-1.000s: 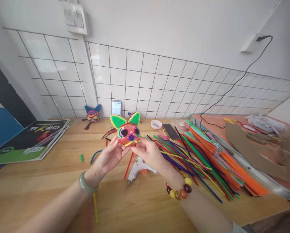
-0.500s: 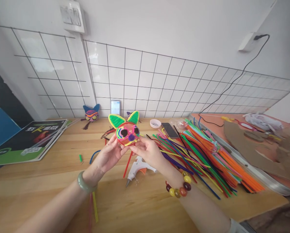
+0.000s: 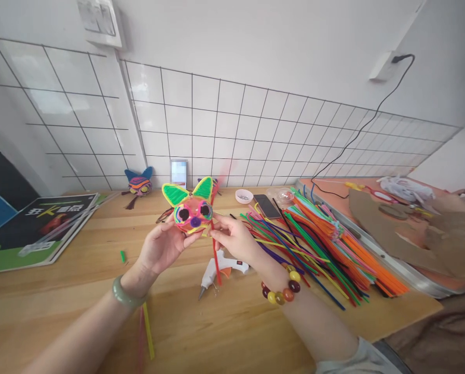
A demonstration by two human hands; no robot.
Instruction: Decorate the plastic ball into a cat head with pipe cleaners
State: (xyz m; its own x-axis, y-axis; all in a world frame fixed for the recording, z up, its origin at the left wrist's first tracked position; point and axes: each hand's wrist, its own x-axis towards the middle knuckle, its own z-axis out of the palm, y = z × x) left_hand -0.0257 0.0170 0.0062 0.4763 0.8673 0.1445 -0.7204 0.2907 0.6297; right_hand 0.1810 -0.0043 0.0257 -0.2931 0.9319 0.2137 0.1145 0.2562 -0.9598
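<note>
A colourful animal head (image 3: 194,212) made of pipe cleaners, with green ears edged in yellow, black eyes and a purple nose, is held up above the table. My left hand (image 3: 163,248) is closed around its left side and underside. At its lower right, my right hand (image 3: 232,236) pinches a red pipe cleaner (image 3: 217,267), which hangs below the fingers. A blurred red streak rises beside the right ear. Below the hands a white glue gun (image 3: 221,270) lies on the wooden table.
Loose pipe cleaners (image 3: 318,244) spread across the right side. A phone (image 3: 267,206) and a small pink bowl (image 3: 244,196) sit behind. Another animal head (image 3: 139,182) and an upright screen (image 3: 178,173) stand by the wall. A magazine (image 3: 57,218) lies left; cardboard (image 3: 380,223) lies right.
The red pipe cleaner has swung to the right, and my right hand now pinches it at the head's side. The whole view has shifted slightly, moving things leftward.
</note>
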